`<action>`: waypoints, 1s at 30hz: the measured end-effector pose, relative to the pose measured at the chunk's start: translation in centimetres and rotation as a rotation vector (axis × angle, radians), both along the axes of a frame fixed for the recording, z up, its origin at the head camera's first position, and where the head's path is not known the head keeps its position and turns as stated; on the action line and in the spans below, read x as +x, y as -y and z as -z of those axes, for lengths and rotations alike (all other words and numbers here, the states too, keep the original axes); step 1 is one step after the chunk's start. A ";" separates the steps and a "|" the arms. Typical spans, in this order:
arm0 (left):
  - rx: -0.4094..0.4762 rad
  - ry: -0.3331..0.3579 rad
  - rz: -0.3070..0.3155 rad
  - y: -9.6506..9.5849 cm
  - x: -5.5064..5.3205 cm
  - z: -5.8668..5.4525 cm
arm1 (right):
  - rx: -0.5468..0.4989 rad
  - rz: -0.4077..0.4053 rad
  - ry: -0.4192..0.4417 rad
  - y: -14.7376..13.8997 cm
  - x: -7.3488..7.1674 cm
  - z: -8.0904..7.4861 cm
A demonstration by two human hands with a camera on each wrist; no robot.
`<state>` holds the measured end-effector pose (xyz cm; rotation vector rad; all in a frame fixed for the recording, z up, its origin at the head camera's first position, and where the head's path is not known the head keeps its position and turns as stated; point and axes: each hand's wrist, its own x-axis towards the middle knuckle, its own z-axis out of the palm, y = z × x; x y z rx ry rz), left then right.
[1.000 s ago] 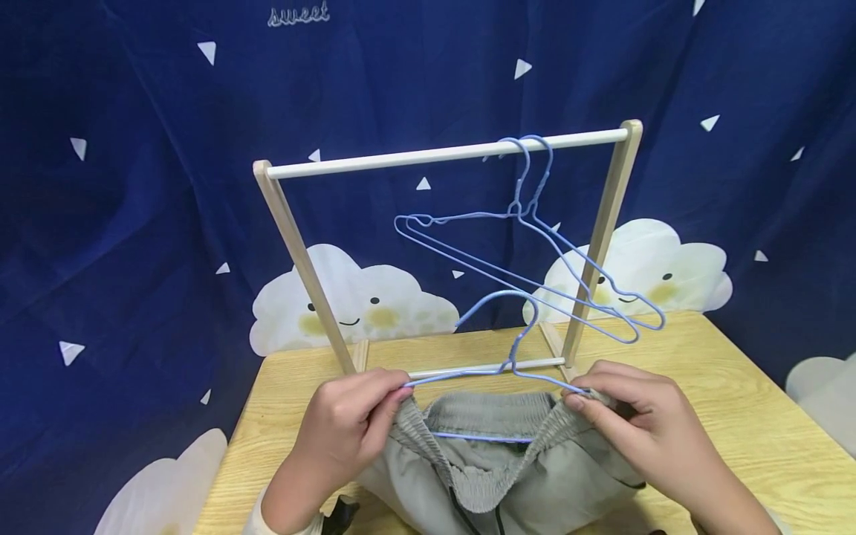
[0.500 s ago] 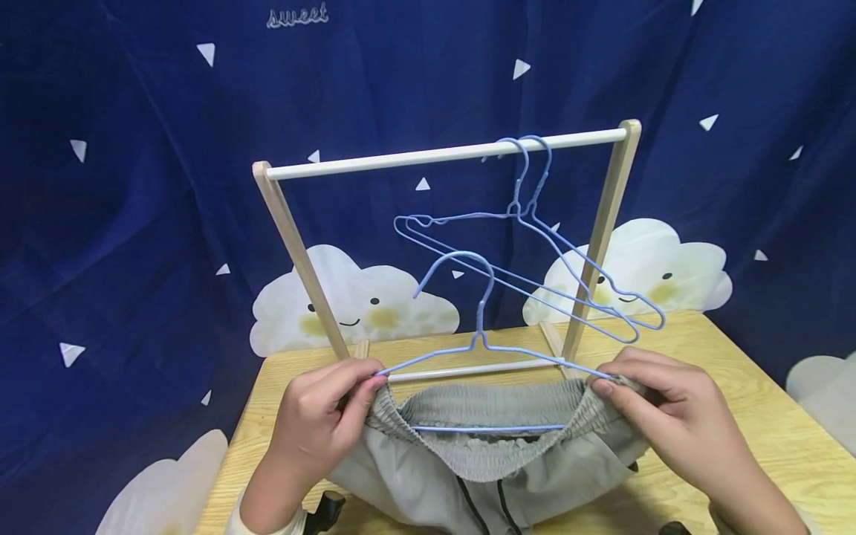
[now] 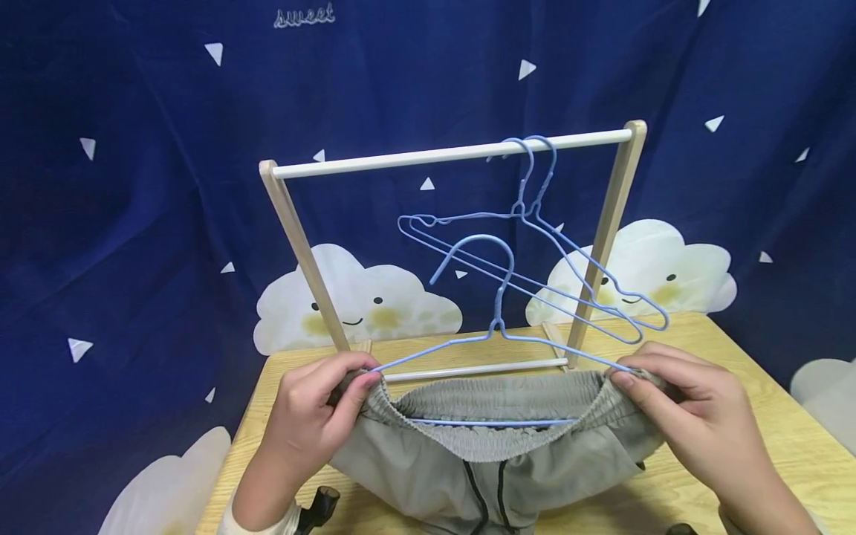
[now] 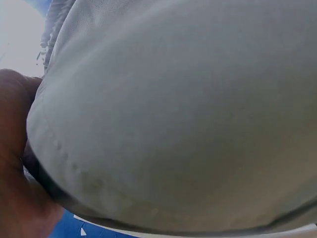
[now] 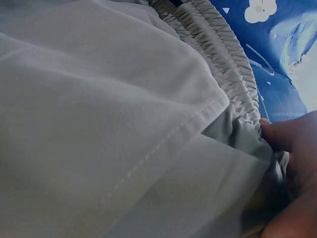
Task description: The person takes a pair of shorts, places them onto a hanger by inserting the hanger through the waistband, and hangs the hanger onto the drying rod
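Observation:
A pair of grey pants (image 3: pixel 428 468) with a gathered elastic waistband and black drawstrings hangs between both hands. Inside its waist sits a blue wire hanger (image 3: pixel 498 329), its hook pointing up and its lower bar crossing the waist opening. At the left end, my left hand (image 3: pixel 310 420) pinches waistband and hanger arm together between thumb and fingers. My right hand (image 3: pixel 695 416) does likewise at the right end. Grey cloth fills most of the left wrist view, with the left hand (image 4: pixel 20 163) at its edge. The right wrist view shows the right hand (image 5: pixel 292 158) gripping beside the elastic.
Behind the pants stands a small wooden rack (image 3: pixel 451 154) with a white top rail. Two blue hangers (image 3: pixel 528 215) hang toward its right end. The rack is on a wood-grain table (image 3: pixel 669 349) before a dark blue curtain (image 3: pixel 134 186) with clouds.
Both hands have moved apart, stretching the waistband wider over the hanger's arms. The hanger and pants have risen. The hanger's hook swung left, then came partly back right.

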<state>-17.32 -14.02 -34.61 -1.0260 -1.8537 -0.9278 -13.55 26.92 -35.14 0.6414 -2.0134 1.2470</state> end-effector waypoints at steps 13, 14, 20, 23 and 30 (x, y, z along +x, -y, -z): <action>-0.085 0.216 -0.196 0.6 0.2 -0.2 | 0.072 0.100 0.071 0.5 -0.3 -3.3; -0.086 0.229 -0.209 0.7 0.2 -0.2 | 0.079 0.107 0.062 0.5 -0.5 -3.7; -0.037 0.186 -0.281 0.5 0.2 -0.4 | 0.089 0.220 0.047 0.4 -2.1 -7.1; 0.004 0.146 -0.281 0.3 0.3 -0.5 | 0.092 0.302 0.050 0.9 -3.0 -8.7; 0.027 0.123 -0.249 -0.1 0.5 -0.5 | 0.105 0.379 0.000 3.6 -5.9 -9.8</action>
